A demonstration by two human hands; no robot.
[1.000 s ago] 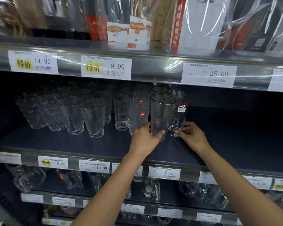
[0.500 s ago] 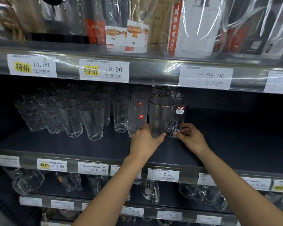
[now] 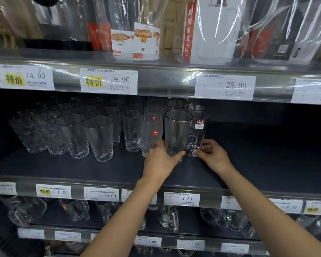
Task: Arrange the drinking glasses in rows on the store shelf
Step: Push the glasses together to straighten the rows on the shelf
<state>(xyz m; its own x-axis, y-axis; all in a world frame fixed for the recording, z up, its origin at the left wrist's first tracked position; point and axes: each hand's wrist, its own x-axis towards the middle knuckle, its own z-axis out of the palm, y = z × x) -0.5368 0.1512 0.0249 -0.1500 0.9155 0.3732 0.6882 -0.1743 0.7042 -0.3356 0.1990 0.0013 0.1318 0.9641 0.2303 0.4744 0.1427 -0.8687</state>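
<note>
Dark store shelf (image 3: pixel 248 164), my two hands at its front glasses.
My left hand (image 3: pixel 159 160) wraps the gold-rimmed glass (image 3: pixel 177 130); my right hand (image 3: pixel 214 156) pinches the red-labelled glass (image 3: pixel 196 134) beside it (both upright); textured glasses (image 3: pixel 72 130) stand in rows behind.

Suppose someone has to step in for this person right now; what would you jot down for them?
Left hand: grips the base of the gold-rimmed glass, which stands on the shelf.
Right hand: pinches the base of the narrow labelled glass, just right of the gold-rimmed one.
Done: the textured tumblers at the left stand in rows, and more glasses stand behind the two being held.
Left: probably line these two front glasses up with the ones behind, then let go.
</note>
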